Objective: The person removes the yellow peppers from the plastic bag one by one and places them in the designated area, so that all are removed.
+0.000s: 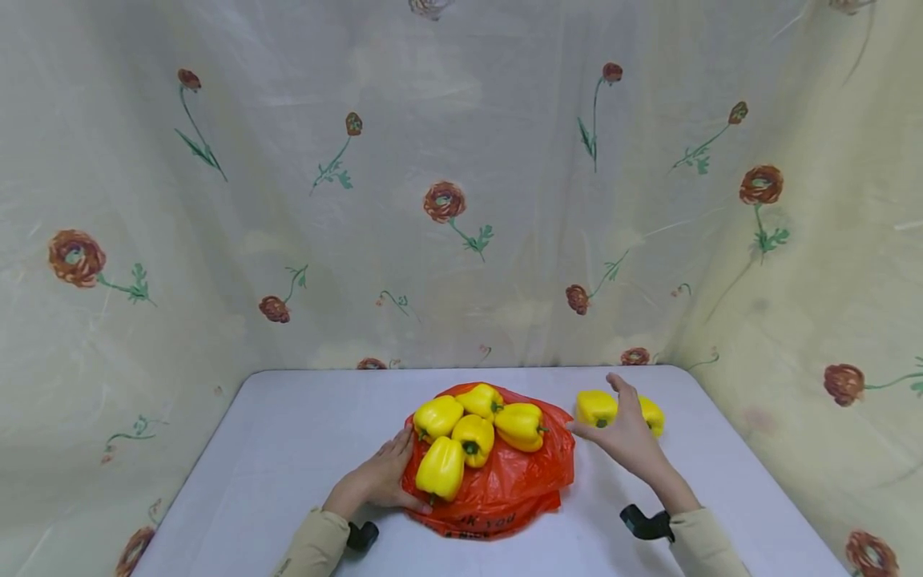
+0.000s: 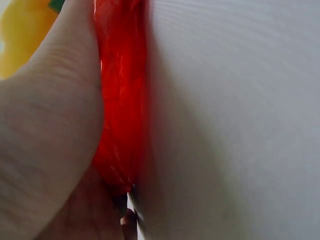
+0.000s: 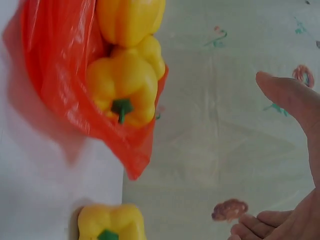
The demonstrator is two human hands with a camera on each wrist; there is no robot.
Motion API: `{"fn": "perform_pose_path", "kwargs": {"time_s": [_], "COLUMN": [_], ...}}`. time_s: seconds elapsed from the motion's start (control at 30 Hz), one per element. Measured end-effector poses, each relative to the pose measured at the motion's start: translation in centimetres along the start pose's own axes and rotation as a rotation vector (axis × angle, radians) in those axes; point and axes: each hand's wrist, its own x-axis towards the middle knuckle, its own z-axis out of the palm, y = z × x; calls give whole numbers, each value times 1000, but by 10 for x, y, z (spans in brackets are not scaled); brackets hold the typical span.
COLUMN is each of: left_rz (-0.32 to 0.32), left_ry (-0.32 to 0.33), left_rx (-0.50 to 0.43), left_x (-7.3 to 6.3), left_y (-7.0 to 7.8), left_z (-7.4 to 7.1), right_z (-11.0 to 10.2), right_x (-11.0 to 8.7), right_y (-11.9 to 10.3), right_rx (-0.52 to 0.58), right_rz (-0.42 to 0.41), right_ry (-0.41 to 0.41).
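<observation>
A red plastic bag (image 1: 515, 489) with dark print lies on the table, and several yellow bell peppers (image 1: 441, 467) with green stems sit on or in it. My left hand (image 1: 385, 475) rests against the bag's left side, thumb spread from the fingers; the left wrist view shows red plastic (image 2: 122, 90) beside the thumb. Right of the bag, my right hand (image 1: 627, 437) is raised with thumb and fingers spread and nothing between them. It partly covers two more yellow bell peppers, one left of it (image 1: 595, 407) and one right (image 1: 652, 416). How deep the bag's peppers sit is unclear.
The white table (image 1: 303, 425) has rounded far corners. Flower-printed cloth (image 1: 505, 264) hangs behind it and along both sides. A black curved wrist mount (image 1: 645, 523) sticks out from my right wrist, and another (image 1: 362, 536) from my left.
</observation>
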Motion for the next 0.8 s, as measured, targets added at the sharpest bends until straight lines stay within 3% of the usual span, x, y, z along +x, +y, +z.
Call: {"fn": "perform_pose_path", "kwargs": {"time_s": [0.47, 0.8], "left_rz": [-13, -14], "left_ry": [-5, 0], "left_rx": [-21, -29], "left_x": [-1, -2], "left_y": [1, 3], "left_z": [-1, -3], "right_z": [31, 47], "right_x": [7, 19], "right_y": [-17, -13], "right_rx": [118, 132], "right_rz": [-62, -53], "right_ry": [-158, -198]}}
